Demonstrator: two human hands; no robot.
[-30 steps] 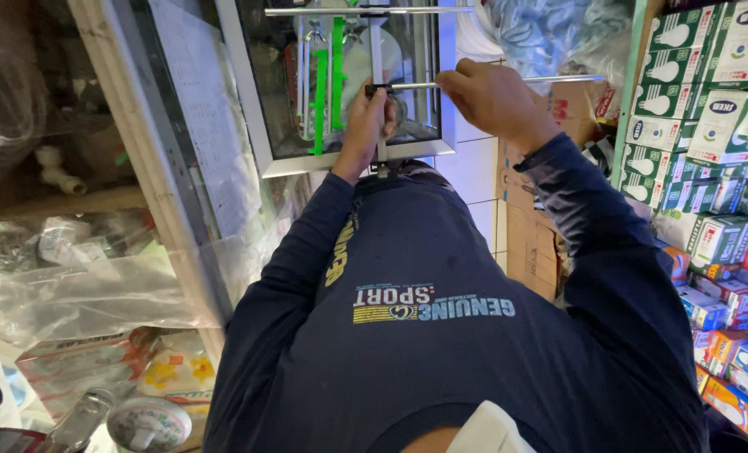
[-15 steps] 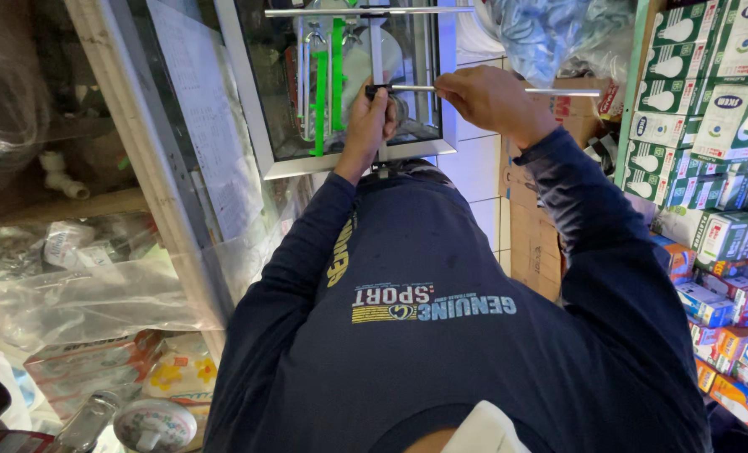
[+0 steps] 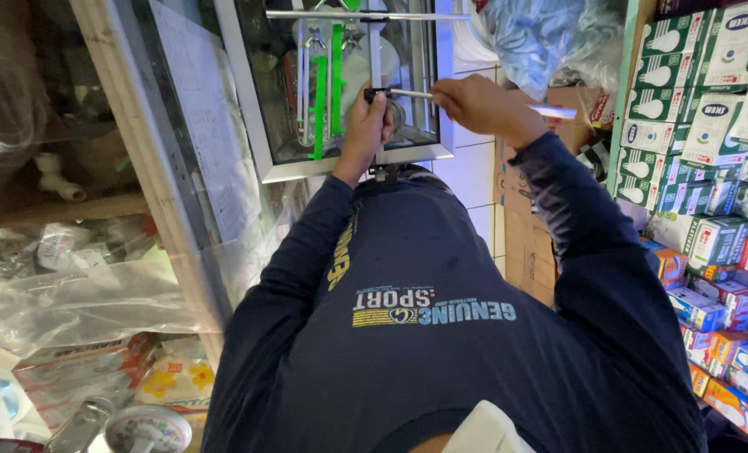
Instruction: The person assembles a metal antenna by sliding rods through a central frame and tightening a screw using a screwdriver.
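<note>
Left hand: left hand [image 3: 365,126] is closing round the dark end fitting [image 3: 375,92] of a thin silver metal rod [image 3: 411,94], fingers curled tight on it, in front of the glass
Right hand: right hand [image 3: 479,107] is gripping the same rod further along, fingers wrapped over it; the rod's pale far end [image 3: 554,111] is sticking out past the knuckles
Hands: sitting apart, 1 on each part of the rod, w/ a short bare stretch of rod between them
Rod: lying roughly level, held up in the air at the front of a silver-framed glass cabinet [image 3: 248,101], near its lower edge
Cabinet inside: bright green plastic strips [image 3: 328,84] & chrome pipe fittings [image 3: 307,75] are hanging upright behind the glass
Right side: shelves w/ stacked green-and-white bulb boxes [image 3: 684,92] & smaller red, blue and orange boxes [image 3: 726,327] lower down
Above right hand: crumpled blue-clear plastic bag [image 3: 550,33]
Left side: clear plastic bags [image 3: 72,285] are lying on a shelf, well apart from both hands
</note>
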